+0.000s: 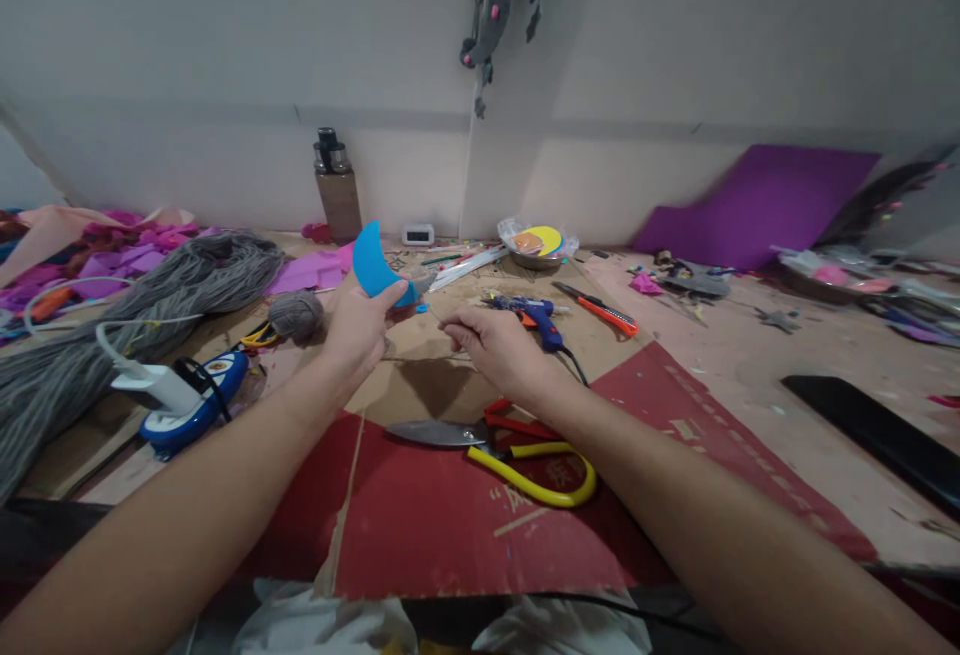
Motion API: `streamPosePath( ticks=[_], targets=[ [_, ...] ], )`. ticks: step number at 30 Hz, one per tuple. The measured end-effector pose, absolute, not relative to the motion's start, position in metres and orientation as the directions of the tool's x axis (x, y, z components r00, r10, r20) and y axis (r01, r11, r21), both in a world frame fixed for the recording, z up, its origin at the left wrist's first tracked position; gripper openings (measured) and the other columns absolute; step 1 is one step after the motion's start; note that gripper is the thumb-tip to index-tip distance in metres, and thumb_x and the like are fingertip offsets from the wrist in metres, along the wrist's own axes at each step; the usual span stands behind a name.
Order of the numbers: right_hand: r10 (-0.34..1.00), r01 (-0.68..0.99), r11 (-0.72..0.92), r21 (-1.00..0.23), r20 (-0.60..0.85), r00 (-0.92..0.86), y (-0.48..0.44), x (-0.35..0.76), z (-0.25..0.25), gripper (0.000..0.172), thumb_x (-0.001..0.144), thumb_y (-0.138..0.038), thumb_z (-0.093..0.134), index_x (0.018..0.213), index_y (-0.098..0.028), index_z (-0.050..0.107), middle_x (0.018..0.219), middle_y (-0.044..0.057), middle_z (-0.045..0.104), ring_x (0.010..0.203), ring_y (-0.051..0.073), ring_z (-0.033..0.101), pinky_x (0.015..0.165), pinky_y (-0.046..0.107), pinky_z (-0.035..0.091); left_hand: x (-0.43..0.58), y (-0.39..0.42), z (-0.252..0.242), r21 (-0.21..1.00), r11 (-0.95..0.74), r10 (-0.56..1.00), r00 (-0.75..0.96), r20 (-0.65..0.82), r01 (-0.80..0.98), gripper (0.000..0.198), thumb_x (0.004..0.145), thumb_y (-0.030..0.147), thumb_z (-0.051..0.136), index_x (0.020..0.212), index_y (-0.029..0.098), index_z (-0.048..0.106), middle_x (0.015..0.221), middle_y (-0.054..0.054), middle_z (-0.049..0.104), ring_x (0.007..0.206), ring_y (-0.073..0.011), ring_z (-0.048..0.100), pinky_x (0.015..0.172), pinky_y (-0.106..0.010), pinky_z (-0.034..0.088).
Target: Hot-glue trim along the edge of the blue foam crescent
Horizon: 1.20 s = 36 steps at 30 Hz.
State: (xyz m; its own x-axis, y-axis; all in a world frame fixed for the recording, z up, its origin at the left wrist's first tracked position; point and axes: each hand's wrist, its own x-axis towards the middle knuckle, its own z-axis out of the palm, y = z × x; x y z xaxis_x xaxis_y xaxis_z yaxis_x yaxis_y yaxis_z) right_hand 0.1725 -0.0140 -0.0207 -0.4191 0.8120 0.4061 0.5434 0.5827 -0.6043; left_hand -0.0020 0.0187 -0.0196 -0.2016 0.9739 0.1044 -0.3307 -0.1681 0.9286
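A flat blue crescent (pixel 375 263) is pinched in my left hand (pixel 367 320), its upper horn pointing up. By its lower end shows a small grey pointed piece (pixel 425 283); I cannot tell whether it is joined to the crescent. Just to the right, my right hand (pixel 487 340) has its thumb and fingers pressed together. A thin strand seems to run near those fingertips, too fine to make out. Below the hands lie large scissors (pixel 525 465) with red and yellow handles. A blue glue gun (pixel 547 325) rests just beyond my right hand.
An orange utility knife (pixel 600 310) lies right of the glue gun. Grey yarn (pixel 202 275), a small yarn ball (pixel 296 316) and a blue power strip (pixel 199 415) are at left. Red-printed cardboard (pixel 420 525) covers the front. A black phone-like slab (pixel 877 435) lies right.
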Motion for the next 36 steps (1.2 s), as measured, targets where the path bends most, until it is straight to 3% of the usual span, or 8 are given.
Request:
streamPosePath(
  ticks=[5, 8, 12, 19, 25, 28, 32, 36],
  targets=[
    [0.806, 0.552, 0.592, -0.588, 0.443, -0.393, -0.009, 0.172, -0.025, 0.016, 0.086, -0.029, 0.054, 0.084, -0.018, 0.064, 0.084, 0.005, 0.066, 0.078, 0.016, 0.055, 0.072, 0.03, 0.039, -0.002, 0.018, -0.018, 0.927, -0.197, 0.971, -0.194, 0.139, -0.319, 0.025, 0.058, 0.024, 0.078, 0.077, 0.016, 0.064, 0.078, -0.002, 0.069, 0.068, -0.0146, 0.064, 0.069, -0.03, 0.053],
    [0.851, 0.414, 0.522, -0.746, 0.492, -0.185, -0.003, 0.174, -0.024, 0.024, 0.085, -0.04, 0.056, 0.092, -0.017, 0.06, 0.092, 0.006, 0.064, 0.083, 0.016, 0.055, 0.075, 0.03, 0.041, 0.003, 0.012, -0.018, 0.947, -0.254, 0.963, -0.139, 0.229, -0.198, 0.025, 0.063, 0.031, 0.076, 0.081, 0.015, 0.068, 0.081, -0.004, 0.071, 0.07, -0.0155, 0.064, 0.071, -0.029, 0.053],
    [0.913, 0.214, 0.403, -0.89, 0.376, -0.155, 0.0, 0.177, -0.021, 0.027, 0.081, -0.044, 0.059, 0.078, -0.017, 0.057, 0.072, 0.0, 0.058, 0.065, 0.011, 0.05, 0.063, 0.025, 0.04, 0.011, 0.002, -0.019, 0.959, -0.272, 0.962, -0.043, 0.269, -0.08, 0.031, 0.065, 0.035, 0.076, 0.087, 0.013, 0.07, 0.08, -0.004, 0.071, 0.068, -0.015, 0.064, 0.071, -0.029, 0.053],
    [0.907, 0.255, 0.422, -0.87, 0.407, -0.109, -0.004, 0.177, -0.021, 0.025, 0.079, -0.04, 0.061, 0.07, -0.017, 0.056, 0.063, -0.002, 0.053, 0.058, 0.01, 0.045, 0.055, 0.024, 0.035, 0.014, -0.004, -0.015, 0.954, -0.126, 0.983, 0.096, 0.157, -0.272, 0.033, 0.058, 0.03, 0.082, 0.081, 0.012, 0.068, 0.078, -0.004, 0.069, 0.068, -0.014, 0.063, 0.067, -0.027, 0.052],
    [0.887, 0.312, 0.459, -0.832, 0.446, -0.116, -0.006, 0.175, -0.024, 0.023, 0.08, -0.037, 0.06, 0.069, -0.018, 0.056, 0.062, -0.002, 0.054, 0.058, 0.01, 0.046, 0.055, 0.024, 0.034, 0.015, -0.003, -0.016, 0.964, -0.101, 0.979, 0.147, 0.14, -0.246, 0.032, 0.055, 0.023, 0.083, 0.081, 0.013, 0.067, 0.077, -0.002, 0.067, 0.067, -0.0127, 0.061, 0.067, -0.026, 0.05],
    [0.908, 0.161, 0.413, -0.896, 0.39, -0.154, -0.004, 0.174, -0.024, 0.024, 0.077, -0.038, 0.063, 0.068, -0.018, 0.055, 0.061, -0.003, 0.053, 0.057, 0.009, 0.044, 0.056, 0.024, 0.034, 0.014, -0.003, -0.014, 0.96, -0.076, 0.975, 0.181, 0.128, -0.268, 0.031, 0.055, 0.019, 0.081, 0.082, 0.014, 0.066, 0.077, -0.001, 0.066, 0.066, -0.0119, 0.06, 0.066, -0.026, 0.049],
    [0.919, -0.17, 0.192, -0.967, 0.238, -0.316, -0.002, 0.173, -0.023, 0.033, 0.072, -0.048, 0.067, 0.068, -0.019, 0.051, 0.06, -0.005, 0.049, 0.056, 0.009, 0.044, 0.058, 0.024, 0.036, 0.011, -0.003, -0.008, 0.955, -0.028, 0.97, 0.225, 0.098, -0.296, 0.026, 0.056, 0.019, 0.08, 0.076, 0.014, 0.064, 0.07, 0.001, 0.064, 0.06, -0.0104, 0.058, 0.062, -0.024, 0.047],
    [0.923, -0.274, 0.052, -0.96, 0.151, -0.354, -0.003, 0.171, -0.021, 0.042, 0.072, -0.06, 0.062, 0.073, -0.019, 0.051, 0.068, -0.003, 0.051, 0.059, 0.009, 0.048, 0.059, 0.025, 0.041, 0.01, -0.004, -0.005, 0.95, -0.068, 0.982, 0.15, 0.118, -0.304, 0.034, 0.053, 0.018, 0.081, 0.083, 0.016, 0.065, 0.075, 0.0, 0.067, 0.063, -0.0116, 0.059, 0.062, -0.025, 0.049]
  ],
)
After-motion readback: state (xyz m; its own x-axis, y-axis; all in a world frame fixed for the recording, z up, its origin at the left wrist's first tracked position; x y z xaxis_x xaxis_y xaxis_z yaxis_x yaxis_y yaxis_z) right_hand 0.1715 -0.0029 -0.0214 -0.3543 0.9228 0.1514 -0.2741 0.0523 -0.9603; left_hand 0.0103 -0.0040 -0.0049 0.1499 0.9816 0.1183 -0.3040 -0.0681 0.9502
